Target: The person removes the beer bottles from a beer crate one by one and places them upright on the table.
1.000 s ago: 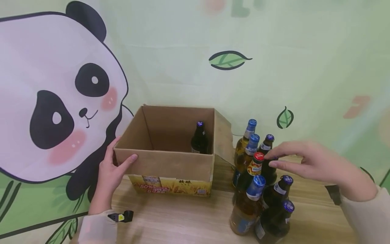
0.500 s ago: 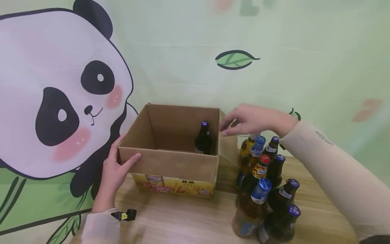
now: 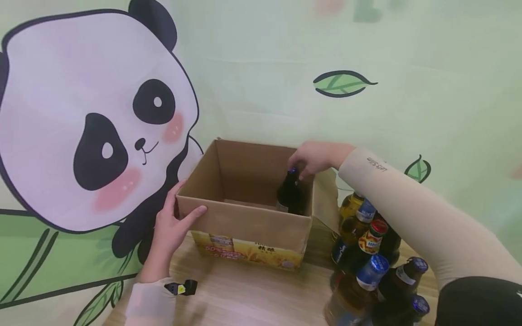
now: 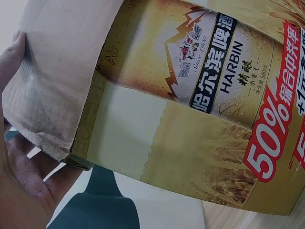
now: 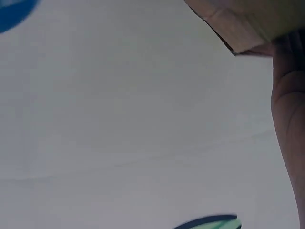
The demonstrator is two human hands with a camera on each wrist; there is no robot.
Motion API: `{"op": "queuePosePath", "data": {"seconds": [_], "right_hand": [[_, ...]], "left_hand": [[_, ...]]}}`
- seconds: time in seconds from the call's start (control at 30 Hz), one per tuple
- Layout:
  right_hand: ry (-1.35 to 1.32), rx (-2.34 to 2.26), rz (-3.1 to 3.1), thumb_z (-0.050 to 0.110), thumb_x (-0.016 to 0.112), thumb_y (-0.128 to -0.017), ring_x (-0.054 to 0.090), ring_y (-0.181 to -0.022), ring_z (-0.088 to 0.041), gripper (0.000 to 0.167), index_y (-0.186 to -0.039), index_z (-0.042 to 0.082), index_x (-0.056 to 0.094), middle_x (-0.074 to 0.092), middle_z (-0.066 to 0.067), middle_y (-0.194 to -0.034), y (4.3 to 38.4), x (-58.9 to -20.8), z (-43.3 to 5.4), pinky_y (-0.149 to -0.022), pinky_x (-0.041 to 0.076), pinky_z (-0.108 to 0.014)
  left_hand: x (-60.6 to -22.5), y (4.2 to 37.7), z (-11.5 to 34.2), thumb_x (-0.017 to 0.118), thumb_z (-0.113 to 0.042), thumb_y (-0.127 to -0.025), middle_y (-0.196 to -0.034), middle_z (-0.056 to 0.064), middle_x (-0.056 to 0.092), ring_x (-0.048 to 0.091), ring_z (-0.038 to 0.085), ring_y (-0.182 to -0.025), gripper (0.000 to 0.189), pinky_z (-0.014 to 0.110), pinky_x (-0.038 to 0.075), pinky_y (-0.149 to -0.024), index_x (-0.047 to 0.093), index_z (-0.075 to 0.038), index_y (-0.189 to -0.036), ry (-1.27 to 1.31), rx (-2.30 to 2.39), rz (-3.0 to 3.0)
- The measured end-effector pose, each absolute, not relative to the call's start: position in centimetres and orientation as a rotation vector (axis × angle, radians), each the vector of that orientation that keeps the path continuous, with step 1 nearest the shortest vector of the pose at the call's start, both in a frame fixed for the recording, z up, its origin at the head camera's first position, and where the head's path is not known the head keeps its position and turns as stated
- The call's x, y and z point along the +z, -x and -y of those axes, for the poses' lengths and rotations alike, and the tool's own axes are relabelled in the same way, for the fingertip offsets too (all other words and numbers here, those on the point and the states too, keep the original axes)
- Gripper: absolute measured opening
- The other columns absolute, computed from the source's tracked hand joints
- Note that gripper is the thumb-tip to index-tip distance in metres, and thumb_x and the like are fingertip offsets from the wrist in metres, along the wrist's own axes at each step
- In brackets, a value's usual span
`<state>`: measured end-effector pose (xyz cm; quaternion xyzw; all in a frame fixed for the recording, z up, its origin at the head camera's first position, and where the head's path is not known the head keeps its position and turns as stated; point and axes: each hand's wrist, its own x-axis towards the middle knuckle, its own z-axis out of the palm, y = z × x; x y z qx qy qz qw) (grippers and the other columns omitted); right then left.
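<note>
An open cardboard beer box [image 3: 244,222] stands on the wooden table, with gold printing on its lower front. My left hand [image 3: 175,222] grips its near left corner, the thumb on the front flap and the fingers around the left side; the left wrist view shows this hand [image 4: 28,167] at the flap's edge. Inside the box, by the right wall, a dark beer bottle [image 3: 290,194] with a blue cap stands upright. My right hand [image 3: 316,158] reaches over the right wall and holds this bottle at its cap, between thumb and fingers. In the right wrist view only part of the hand [image 5: 290,100] shows.
Right of the box several beer bottles stand close together, among them a red-capped bottle [image 3: 373,237] and a blue-capped clear-brown bottle [image 3: 355,294]. My right forearm [image 3: 416,203] passes above them. A side flap [image 3: 326,197] hangs outward toward them. Behind is a panda-printed backdrop [image 3: 261,90].
My right hand has moved left from above the grouped bottles, over the box's right wall, down to the bottle inside. The left hand stays on the box; the head view has turned slightly left.
</note>
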<state>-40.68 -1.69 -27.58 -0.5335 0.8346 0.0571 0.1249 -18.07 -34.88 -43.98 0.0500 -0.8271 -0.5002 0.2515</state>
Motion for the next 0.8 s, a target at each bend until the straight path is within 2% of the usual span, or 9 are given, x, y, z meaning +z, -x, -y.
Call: {"op": "queuePosePath", "data": {"seconds": [0.23,0.6,0.8], "right_hand": [[1.522,0.238,-2.43,0.018,0.079,-0.088,0.063,-0.108,-0.027,0.043,-0.128,0.005,0.066,0.069,-0.011,-0.118,42.4,-29.8,3.2,-0.098,0.051,-0.045],[1.543,0.257,-2.419,0.018,0.082,-0.085,0.066,-0.1,-0.025,0.033,-0.114,0.005,0.073,0.072,-0.01,-0.111,43.8,-31.1,4.3,-0.092,0.055,-0.042],[1.642,0.267,-2.392,0.016,0.081,-0.086,0.067,-0.101,-0.027,0.028,-0.11,0.003,0.073,0.072,-0.01,-0.108,43.8,-31.3,4.2,-0.092,0.055,-0.042]], "left_hand": [[-44.1,18.2,35.0,0.081,-0.044,-0.084,-0.146,0.006,0.052,0.055,0.033,-0.125,0.083,0.063,0.048,-0.098,0.031,-0.053,-0.15,-0.122,-1.365,2.246],[-44.0,18.0,35.0,0.08,-0.045,-0.084,-0.146,0.005,0.052,0.055,0.033,-0.125,0.083,0.063,0.048,-0.098,0.03,-0.053,-0.15,-0.134,-1.359,2.248],[-43.9,18.0,35.0,0.08,-0.046,-0.084,-0.147,0.006,0.051,0.055,0.034,-0.126,0.083,0.062,0.048,-0.098,0.031,-0.053,-0.15,-0.143,-1.357,2.256]]}}
